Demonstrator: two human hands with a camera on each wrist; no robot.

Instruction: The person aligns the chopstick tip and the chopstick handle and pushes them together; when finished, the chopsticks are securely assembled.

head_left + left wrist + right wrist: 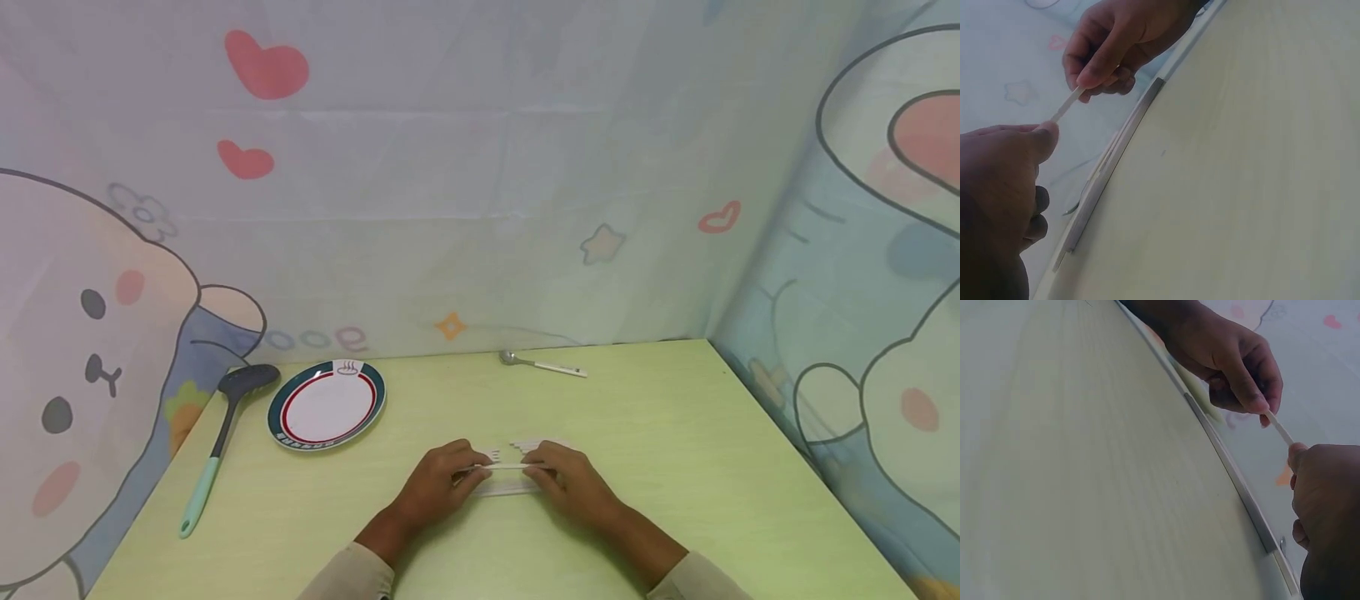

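A thin pale stick [507, 467] is stretched level between both hands, one end in each. My left hand [442, 483] pinches its left end between thumb and fingers; my right hand [573, 483] grips the right end the same way, its curled fingers showing in the left wrist view. In the right wrist view a short bare length of the stick [1281, 429] shows between the two thumbs. Just below, pale sticks [507, 490] lie on the table, crossing under the hands. Behind the hands, ends of several more white sticks [527, 446] show, partly hidden by the fingers.
A white plate [330, 408] with a green and red rim lies at the back left of the table [675, 467]. Left of it is a black ladle [225, 417] with a mint handle. A small spoon [543, 364] lies near the back edge, before a printed cloth wall [465, 167].
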